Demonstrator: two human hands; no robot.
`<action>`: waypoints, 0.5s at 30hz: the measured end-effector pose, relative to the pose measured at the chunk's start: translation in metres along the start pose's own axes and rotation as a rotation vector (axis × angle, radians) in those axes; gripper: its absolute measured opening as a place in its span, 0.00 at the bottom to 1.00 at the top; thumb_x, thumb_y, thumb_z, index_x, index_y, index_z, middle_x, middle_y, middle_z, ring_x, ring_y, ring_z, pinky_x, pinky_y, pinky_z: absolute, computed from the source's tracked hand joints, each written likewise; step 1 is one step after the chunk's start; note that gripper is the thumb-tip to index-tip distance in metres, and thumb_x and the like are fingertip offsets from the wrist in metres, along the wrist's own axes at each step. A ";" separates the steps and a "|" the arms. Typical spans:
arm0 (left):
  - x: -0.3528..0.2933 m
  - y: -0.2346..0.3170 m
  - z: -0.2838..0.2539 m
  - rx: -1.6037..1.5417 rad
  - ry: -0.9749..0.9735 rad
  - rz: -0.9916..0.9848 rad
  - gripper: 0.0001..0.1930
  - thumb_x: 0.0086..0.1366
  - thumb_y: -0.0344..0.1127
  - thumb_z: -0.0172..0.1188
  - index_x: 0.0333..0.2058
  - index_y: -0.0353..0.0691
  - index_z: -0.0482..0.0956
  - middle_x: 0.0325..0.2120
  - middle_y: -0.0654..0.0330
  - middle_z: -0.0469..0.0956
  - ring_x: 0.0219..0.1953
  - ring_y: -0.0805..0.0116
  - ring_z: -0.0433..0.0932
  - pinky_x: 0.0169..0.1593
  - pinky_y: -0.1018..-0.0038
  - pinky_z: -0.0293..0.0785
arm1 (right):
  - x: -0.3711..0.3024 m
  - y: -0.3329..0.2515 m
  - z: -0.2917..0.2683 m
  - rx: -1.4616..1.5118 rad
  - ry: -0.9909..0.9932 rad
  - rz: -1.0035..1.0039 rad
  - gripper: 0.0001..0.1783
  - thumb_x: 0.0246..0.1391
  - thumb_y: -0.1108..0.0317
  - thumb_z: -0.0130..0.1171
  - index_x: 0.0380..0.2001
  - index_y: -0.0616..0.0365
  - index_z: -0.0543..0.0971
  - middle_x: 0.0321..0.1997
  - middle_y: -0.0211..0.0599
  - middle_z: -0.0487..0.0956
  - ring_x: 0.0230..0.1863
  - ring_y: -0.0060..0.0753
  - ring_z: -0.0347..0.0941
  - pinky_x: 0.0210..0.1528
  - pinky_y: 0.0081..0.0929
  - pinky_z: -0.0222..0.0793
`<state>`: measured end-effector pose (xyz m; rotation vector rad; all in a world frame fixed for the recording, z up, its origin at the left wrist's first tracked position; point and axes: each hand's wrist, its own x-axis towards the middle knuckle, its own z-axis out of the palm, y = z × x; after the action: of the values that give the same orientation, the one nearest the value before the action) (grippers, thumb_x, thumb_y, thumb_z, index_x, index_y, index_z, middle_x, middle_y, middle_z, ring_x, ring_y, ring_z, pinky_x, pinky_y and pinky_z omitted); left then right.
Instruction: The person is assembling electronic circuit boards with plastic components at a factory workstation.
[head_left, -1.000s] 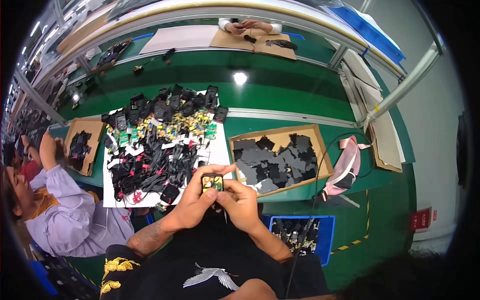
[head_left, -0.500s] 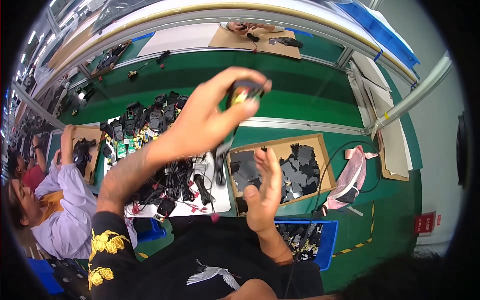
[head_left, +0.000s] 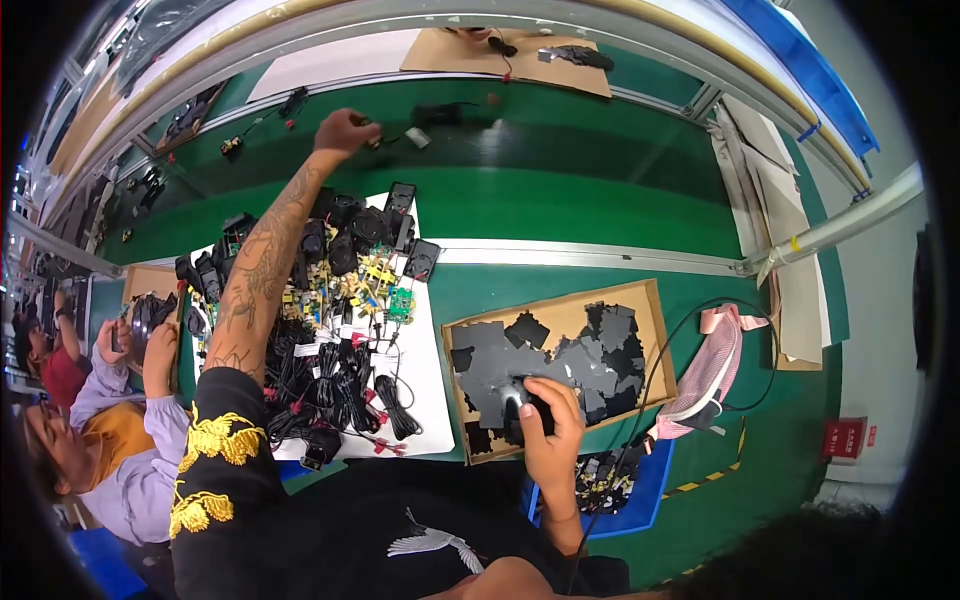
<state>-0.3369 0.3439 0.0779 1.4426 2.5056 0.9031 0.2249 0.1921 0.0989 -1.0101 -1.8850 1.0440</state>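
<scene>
Reaching into shallow cardboard tray (head_left: 560, 312): right hand (head_left: 555, 430), over the dark flat pieces (head_left: 585, 365) that lie overlapping inside. Thumb and fingers curled in a narrow C, a shiny dark surface (head_left: 514, 402) right at them; cannot tell if a piece is pinched. Left hand (head_left: 345, 133) is well apart, arm stretched across over the green belt (head_left: 600, 180), fingers bent in; small blurred bit at the fingertips, cannot tell if gripped. Just right of it, on or over the belt: a white piece (head_left: 417, 138) and a blurred black object (head_left: 440, 113), contact unclear.

Left of tray, white sheet (head_left: 430, 430) carries a heap: black housings (head_left: 365, 225) at far side, green and yellow circuit boards (head_left: 400, 305) mid, bundled black cables (head_left: 345, 385) with red connectors nearer the person. Metal rail (head_left: 550, 255) runs between bench and belt. Right of tray: pink mesh pouch (head_left: 705, 375), thin black cord around it. Below tray: blue bin (head_left: 640, 500) with mixed small parts. Far left, co-worker in lavender sleeves (head_left: 140, 495), both hands up at a dark item. Across the belt, brown cardboard (head_left: 440, 60) with dark pieces (head_left: 575, 57) on it.
</scene>
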 end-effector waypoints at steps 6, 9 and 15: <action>-0.005 -0.034 -0.005 0.425 -0.128 -0.135 0.34 0.61 0.66 0.61 0.42 0.34 0.87 0.38 0.40 0.85 0.43 0.42 0.84 0.48 0.56 0.79 | 0.012 -0.002 0.003 -0.079 -0.038 -0.064 0.12 0.57 0.73 0.63 0.44 0.65 0.83 0.48 0.48 0.83 0.52 0.48 0.78 0.59 0.38 0.71; -0.054 0.010 -0.024 0.412 0.138 0.130 0.33 0.68 0.63 0.58 0.45 0.32 0.85 0.42 0.41 0.84 0.47 0.44 0.83 0.50 0.57 0.77 | 0.017 -0.008 0.014 -0.029 -0.095 -0.114 0.11 0.54 0.76 0.64 0.42 0.65 0.84 0.47 0.47 0.84 0.51 0.52 0.78 0.56 0.41 0.72; -0.259 0.140 -0.122 0.142 -0.311 0.287 0.14 0.67 0.44 0.62 0.33 0.37 0.85 0.32 0.51 0.83 0.32 0.48 0.82 0.37 0.58 0.76 | 0.009 -0.019 0.039 0.056 -0.223 -0.319 0.10 0.52 0.77 0.63 0.39 0.66 0.84 0.39 0.46 0.85 0.42 0.51 0.80 0.51 0.39 0.75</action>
<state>-0.1372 0.1300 0.2041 1.8587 2.2088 0.4917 0.1817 0.1813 0.1025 -0.5533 -2.0979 1.0438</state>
